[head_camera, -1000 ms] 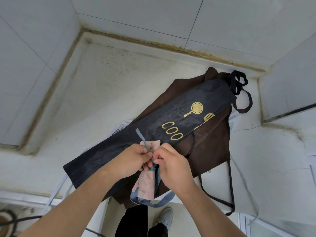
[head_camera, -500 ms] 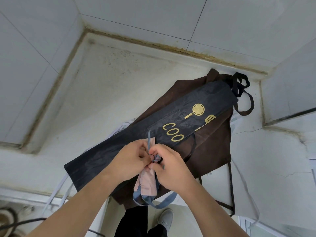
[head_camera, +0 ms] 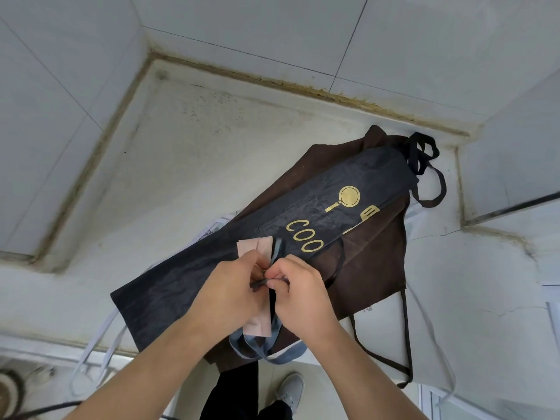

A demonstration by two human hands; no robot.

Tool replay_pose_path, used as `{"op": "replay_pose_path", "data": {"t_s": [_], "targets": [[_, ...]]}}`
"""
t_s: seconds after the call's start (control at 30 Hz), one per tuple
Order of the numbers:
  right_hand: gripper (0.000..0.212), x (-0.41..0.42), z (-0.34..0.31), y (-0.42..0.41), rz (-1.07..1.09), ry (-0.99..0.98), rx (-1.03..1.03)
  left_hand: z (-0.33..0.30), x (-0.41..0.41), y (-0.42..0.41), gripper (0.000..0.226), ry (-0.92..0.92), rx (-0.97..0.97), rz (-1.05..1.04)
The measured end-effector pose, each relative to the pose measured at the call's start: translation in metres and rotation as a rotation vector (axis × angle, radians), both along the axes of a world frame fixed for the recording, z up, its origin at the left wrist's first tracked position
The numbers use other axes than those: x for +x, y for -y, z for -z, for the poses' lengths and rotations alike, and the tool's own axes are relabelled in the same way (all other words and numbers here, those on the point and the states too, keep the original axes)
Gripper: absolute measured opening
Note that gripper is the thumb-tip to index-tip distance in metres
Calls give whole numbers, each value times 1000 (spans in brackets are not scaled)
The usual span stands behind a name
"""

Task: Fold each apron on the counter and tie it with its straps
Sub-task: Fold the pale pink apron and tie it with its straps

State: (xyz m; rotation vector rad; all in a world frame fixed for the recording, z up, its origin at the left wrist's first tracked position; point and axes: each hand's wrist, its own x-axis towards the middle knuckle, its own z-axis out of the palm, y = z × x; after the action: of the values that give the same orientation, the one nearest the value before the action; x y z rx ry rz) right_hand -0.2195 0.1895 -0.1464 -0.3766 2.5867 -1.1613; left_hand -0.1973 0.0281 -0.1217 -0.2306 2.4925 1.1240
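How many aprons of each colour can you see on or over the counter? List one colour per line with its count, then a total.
Pink, folded, tied with blue-grey straps, held in both hands: 1
Black with gold print: 1
Brown: 1
Total: 3

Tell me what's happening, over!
Left hand and right hand pinching blue-grey strap around folded pink apron. Knot unfinished. Black apron and brown apron underneath.

Both forearms are bare with no sleeves in view and nothing worn on the left hand point(head_camera: 230, 294) or right hand point(head_camera: 298, 294), while below them show dark trousers point(head_camera: 233, 392) and one grey lace-up shoe point(head_camera: 291, 391).
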Motion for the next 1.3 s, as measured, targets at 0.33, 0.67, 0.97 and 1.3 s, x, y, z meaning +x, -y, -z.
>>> {"op": "replay_pose_path", "data": {"t_s": [0.33,0.67,0.97,1.3], "targets": [[16,-1,-6,7,-38,-64,48,6,13,-13,45,-19,157,-359],[26,-8,-13,6,-114,49,93,2,14,-7,30,-88,159,-251],[27,-10,-19,4,-132,62,116,17,25,-9,33,-210,58,-292],[33,-9,-17,2,-69,142,80,17,20,-2,40,-180,76,-313]]}}
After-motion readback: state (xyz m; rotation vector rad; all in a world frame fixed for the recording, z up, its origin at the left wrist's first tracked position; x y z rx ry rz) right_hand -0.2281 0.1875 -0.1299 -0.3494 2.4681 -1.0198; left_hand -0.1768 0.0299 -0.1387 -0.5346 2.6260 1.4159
